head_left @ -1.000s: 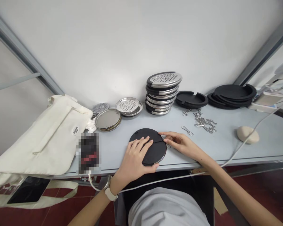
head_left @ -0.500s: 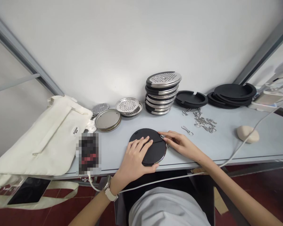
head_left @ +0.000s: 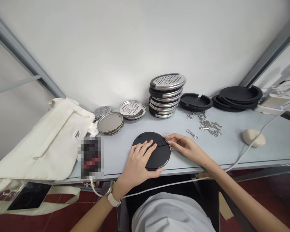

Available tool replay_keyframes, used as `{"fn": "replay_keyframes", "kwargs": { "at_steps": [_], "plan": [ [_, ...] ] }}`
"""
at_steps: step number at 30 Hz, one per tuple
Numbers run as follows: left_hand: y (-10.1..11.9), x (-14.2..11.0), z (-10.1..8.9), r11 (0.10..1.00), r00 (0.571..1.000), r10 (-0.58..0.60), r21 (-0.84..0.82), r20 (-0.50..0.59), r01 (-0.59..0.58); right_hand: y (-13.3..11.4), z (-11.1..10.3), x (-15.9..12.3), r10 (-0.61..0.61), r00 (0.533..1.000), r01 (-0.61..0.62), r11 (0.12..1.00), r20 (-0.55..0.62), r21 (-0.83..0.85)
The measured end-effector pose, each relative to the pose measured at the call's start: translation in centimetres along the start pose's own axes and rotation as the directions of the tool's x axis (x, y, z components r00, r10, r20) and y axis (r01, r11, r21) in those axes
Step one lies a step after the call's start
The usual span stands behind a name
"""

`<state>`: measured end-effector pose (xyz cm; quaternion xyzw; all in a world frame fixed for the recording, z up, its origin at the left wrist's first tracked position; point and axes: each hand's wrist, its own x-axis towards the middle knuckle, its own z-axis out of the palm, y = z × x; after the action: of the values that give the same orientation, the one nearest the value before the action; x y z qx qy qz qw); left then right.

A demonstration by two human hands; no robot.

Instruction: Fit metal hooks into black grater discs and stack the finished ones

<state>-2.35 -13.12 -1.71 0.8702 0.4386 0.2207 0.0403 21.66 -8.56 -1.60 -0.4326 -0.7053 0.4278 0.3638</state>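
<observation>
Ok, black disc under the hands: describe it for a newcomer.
On the pale grey table, nearest the person, lies a black disc with a thin line across it. Unlike the stacked discs, it sits alone, under the left hand, right hand at its edge.

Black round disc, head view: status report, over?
Left hand flat on the black round disc. Right hand fingertips at a small metal clip on its rim. Loose metal hook lies beyond, apart.
</observation>
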Motion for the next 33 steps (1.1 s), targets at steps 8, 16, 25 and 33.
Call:
{"fn": "replay_keyframes", "kwargs": {
  "at_steps": [8,16,25,33],
  "plan": [
    [-0.01,-0.07,0.03,1.0,1.0,-0.001,-0.004,0.007,0.002,0.19,-0.11,0.13,0.044,0.998,-0.048,0.992,0.035,0.115],
    [-0.03,-0.06,-0.02,1.0,1.0,0.002,0.012,-0.002,-0.002,0.1,-0.47,0.16,0.066,0.994,-0.077,0.988,0.085,0.134],
    [0.04,-0.11,-0.03,1.0,1.0,-0.001,-0.008,0.009,0.001,0.16,-0.74,0.23,0.072,0.992,-0.083,0.992,0.103,0.1],
    [0.0,-0.01,-0.03,1.0,1.0,0.003,-0.004,0.01,-0.002,0.41,-0.6,0.25,0.098,0.992,-0.107,0.987,0.083,0.118]
  ]
}}
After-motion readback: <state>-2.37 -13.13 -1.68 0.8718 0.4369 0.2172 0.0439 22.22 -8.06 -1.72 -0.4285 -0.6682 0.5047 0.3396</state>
